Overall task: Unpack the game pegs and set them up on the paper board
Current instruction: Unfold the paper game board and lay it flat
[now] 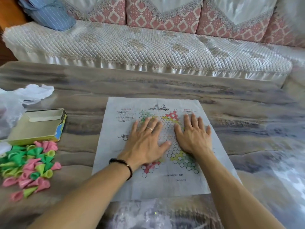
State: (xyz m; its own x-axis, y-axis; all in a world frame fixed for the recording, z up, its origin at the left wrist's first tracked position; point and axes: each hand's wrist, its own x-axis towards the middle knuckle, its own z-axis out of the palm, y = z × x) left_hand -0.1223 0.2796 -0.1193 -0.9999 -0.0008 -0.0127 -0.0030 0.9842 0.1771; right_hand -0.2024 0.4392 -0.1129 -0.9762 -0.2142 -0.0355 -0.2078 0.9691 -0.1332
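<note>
Both the left hand [146,142] and right hand [194,136] press flat, fingers straight and spread, on the paper board [165,185]; pegs [28,166] lie heaped on the table [165,86] beside the box [38,128].

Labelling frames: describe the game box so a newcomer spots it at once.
On the table, look left of the paper board. The box lies open and flat, between a white plastic bag behind it and the pegs in front: the only cardboard thing there.

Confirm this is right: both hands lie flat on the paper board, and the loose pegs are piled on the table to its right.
Not quite. The head view shows the left hand and right hand flat on the paper board, but the pegs are piled on the table to its left, not its right.
</note>
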